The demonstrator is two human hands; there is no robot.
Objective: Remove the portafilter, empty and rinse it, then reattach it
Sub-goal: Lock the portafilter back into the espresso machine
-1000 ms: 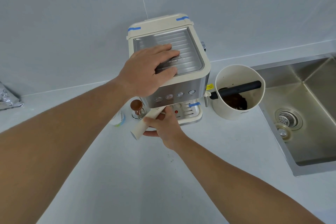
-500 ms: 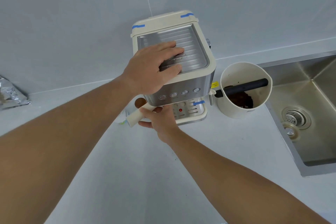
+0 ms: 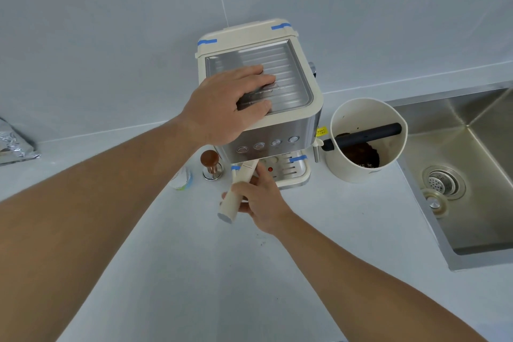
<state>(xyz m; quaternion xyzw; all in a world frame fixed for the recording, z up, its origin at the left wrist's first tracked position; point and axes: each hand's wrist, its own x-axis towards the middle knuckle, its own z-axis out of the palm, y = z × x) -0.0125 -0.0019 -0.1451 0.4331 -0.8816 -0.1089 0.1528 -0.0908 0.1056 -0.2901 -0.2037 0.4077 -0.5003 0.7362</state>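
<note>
Swung toward the person, portafilter handle (image 3: 238, 191) gripped by right hand (image 3: 261, 200), left hand (image 3: 227, 108) flat

Portafilter (image 3: 238, 191) still in the espresso machine (image 3: 261, 97), handle out front.

Only its cream handle shows: a smooth, slightly flaring grip with a flat grey end cap, running from under the machine's steel front panel down and to the left, toward the camera. The head is hidden beneath the panel, so whether it sits locked cannot be told. The machine is cream and brushed steel, upright on the white counter against the wall, with a ribbed metal top tray, four round buttons and strips of blue tape at its corners.
</note>
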